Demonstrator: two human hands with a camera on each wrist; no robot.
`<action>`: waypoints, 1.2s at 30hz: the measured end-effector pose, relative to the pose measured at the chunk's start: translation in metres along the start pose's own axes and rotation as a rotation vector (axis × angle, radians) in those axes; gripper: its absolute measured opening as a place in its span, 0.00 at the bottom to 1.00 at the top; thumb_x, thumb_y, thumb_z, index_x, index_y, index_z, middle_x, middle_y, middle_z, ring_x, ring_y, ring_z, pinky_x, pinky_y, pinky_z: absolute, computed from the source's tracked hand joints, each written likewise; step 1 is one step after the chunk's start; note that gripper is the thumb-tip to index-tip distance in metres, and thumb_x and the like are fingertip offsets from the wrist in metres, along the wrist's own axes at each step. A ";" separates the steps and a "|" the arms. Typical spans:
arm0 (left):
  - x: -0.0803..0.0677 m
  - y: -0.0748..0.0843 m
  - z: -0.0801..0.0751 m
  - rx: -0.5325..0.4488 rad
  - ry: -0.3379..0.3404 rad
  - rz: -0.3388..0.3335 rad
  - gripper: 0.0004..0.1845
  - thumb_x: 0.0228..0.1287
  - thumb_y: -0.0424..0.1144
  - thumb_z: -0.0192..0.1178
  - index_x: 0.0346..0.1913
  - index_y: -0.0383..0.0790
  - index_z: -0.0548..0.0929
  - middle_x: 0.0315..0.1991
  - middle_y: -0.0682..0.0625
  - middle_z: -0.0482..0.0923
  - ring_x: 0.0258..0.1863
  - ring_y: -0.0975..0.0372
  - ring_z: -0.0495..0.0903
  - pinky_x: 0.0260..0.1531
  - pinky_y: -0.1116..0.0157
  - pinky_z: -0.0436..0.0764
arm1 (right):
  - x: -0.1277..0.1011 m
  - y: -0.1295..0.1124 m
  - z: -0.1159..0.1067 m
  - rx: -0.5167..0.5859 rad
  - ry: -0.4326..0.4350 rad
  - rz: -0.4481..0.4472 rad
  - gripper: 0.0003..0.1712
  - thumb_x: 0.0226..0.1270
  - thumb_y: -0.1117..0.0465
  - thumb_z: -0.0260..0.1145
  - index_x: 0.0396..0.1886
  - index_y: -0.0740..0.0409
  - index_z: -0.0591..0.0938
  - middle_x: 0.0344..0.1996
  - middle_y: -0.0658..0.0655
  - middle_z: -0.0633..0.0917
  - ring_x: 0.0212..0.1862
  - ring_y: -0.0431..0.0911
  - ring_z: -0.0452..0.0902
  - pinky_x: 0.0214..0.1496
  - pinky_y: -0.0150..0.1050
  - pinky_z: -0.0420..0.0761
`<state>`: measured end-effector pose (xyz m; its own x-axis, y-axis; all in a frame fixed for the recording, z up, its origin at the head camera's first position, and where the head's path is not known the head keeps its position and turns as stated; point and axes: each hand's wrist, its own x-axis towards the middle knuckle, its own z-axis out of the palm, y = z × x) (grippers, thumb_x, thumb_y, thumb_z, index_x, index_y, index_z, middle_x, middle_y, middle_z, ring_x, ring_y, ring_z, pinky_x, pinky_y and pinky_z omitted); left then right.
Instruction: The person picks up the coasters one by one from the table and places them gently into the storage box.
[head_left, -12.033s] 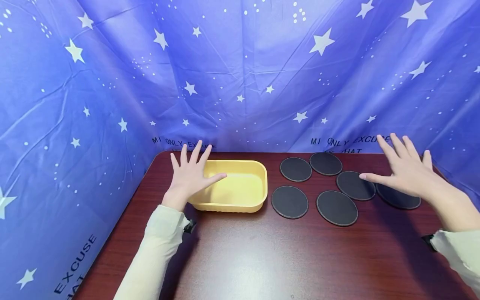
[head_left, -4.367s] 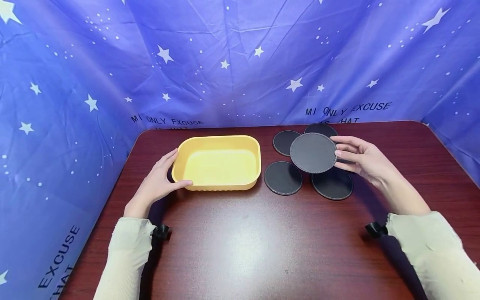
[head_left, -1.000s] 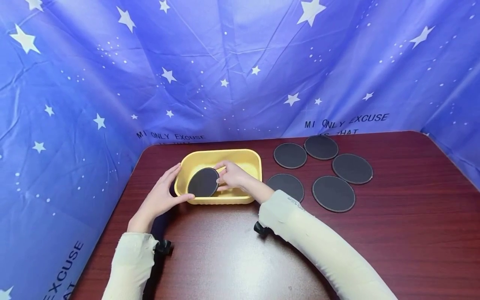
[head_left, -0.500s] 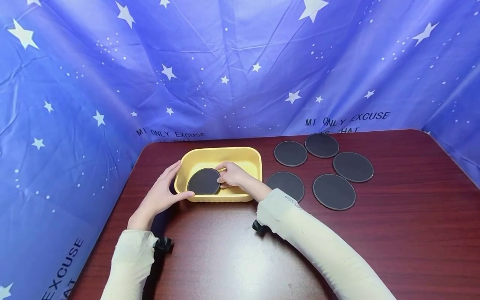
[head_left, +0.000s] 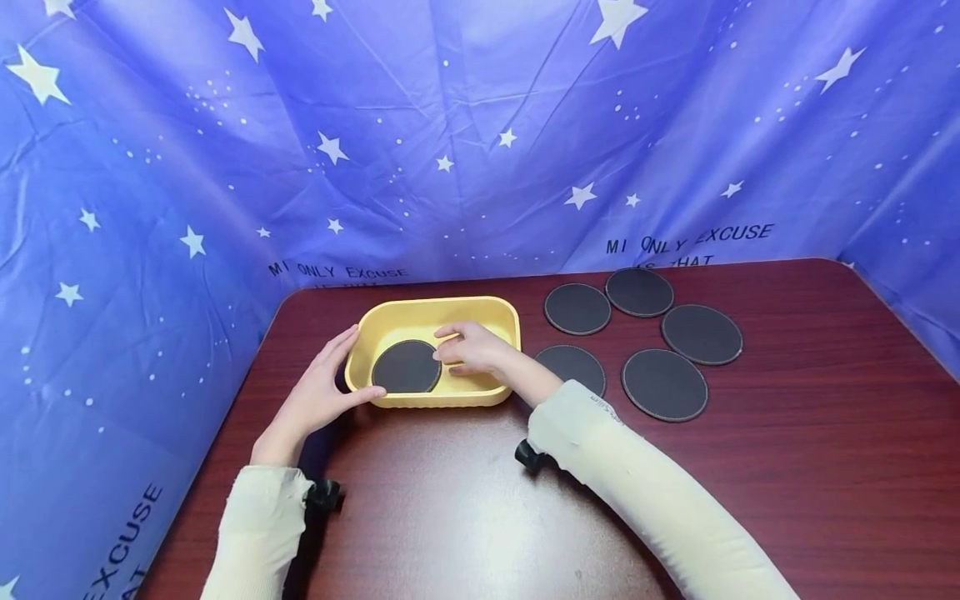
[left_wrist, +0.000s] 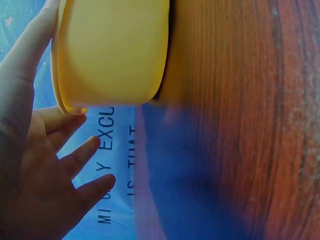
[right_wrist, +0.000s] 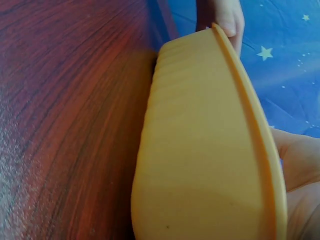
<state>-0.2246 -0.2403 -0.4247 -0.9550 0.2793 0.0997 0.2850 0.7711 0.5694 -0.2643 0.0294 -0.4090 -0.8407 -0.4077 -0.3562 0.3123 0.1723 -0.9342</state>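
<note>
A yellow tray (head_left: 442,307) stands on the dark red table (head_left: 787,467) at the left. One black round coaster (head_left: 407,367) lies flat in its left half. My right hand (head_left: 468,350) hovers over the tray's middle, its fingers loosely straight beside the coaster's right edge and holding nothing. My left hand (head_left: 322,392) rests against the tray's left front corner with the thumb on the front rim. In the left wrist view the tray (left_wrist: 115,50) shows from outside, with my left hand's (left_wrist: 45,190) fingers spread. The right wrist view shows only the tray's outer wall (right_wrist: 200,150).
Several more black coasters lie on the table right of the tray, among them one (head_left: 577,308) at the back, one (head_left: 663,383) in front, and one (head_left: 573,367) partly behind my right forearm. A blue starred curtain (head_left: 480,125) walls the table's back and sides.
The coaster, tilted in my right hand's pinch a second ago, now lies flat in the tray. My right hand has let it go and lifted slightly rightward. The left hand has stayed put.
</note>
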 end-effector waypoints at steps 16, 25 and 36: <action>0.001 0.001 0.000 -0.002 0.003 0.002 0.57 0.50 0.55 0.76 0.78 0.40 0.57 0.80 0.46 0.53 0.79 0.47 0.53 0.74 0.41 0.58 | -0.032 -0.017 -0.014 0.038 -0.044 -0.165 0.32 0.69 0.68 0.62 0.71 0.68 0.67 0.67 0.71 0.73 0.63 0.55 0.77 0.68 0.51 0.76; 0.001 -0.001 0.000 -0.003 0.004 0.003 0.57 0.50 0.56 0.76 0.78 0.40 0.57 0.80 0.47 0.53 0.79 0.47 0.53 0.74 0.41 0.58 | -0.055 -0.017 -0.030 0.031 -0.054 -0.231 0.29 0.68 0.68 0.64 0.68 0.65 0.72 0.64 0.67 0.77 0.62 0.53 0.78 0.68 0.51 0.76; 0.000 0.000 -0.001 -0.002 -0.003 -0.010 0.57 0.50 0.56 0.75 0.79 0.41 0.56 0.80 0.48 0.52 0.79 0.47 0.52 0.74 0.41 0.58 | -0.076 -0.011 -0.055 0.012 -0.024 -0.293 0.28 0.68 0.66 0.65 0.66 0.64 0.73 0.65 0.70 0.76 0.63 0.55 0.78 0.62 0.44 0.81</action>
<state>-0.2247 -0.2411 -0.4237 -0.9576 0.2732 0.0909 0.2748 0.7731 0.5717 -0.2281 0.1076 -0.3703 -0.8854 -0.4594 -0.0717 0.0633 0.0336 -0.9974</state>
